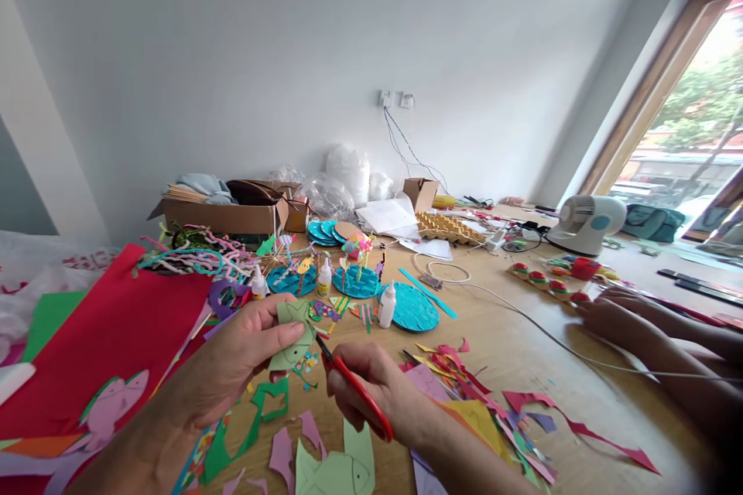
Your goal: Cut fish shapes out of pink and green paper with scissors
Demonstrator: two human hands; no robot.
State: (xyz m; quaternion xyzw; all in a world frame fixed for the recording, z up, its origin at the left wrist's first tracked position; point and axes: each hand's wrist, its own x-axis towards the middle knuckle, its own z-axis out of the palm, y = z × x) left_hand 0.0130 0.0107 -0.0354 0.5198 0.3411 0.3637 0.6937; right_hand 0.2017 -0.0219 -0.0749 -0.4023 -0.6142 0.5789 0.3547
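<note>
Both are full, near centre: our left hand (pixel 252 340) pinches green paper (pixel 284 360) beside red scissors (pixel 384 425) gripped in our right hand (pixel 371 379); if the paper slips, the blades (pixel 323 347) could nick its drawn outline (pixel 297 353).

On the table (pixel 493 309), scraps (pixel 479 421) lie before the egg tray (pixel 450 229), fan (pixel 589 224) to its right

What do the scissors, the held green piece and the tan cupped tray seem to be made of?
Scissors: smooth red handles, probably plastic by their sheen; dark blades, likely metal.
Green piece: matt paper or thin card, flat, with drawn lines.
Cupped tray: dull finish, probably moulded paper pulp, given its rows of raised cups.
</note>
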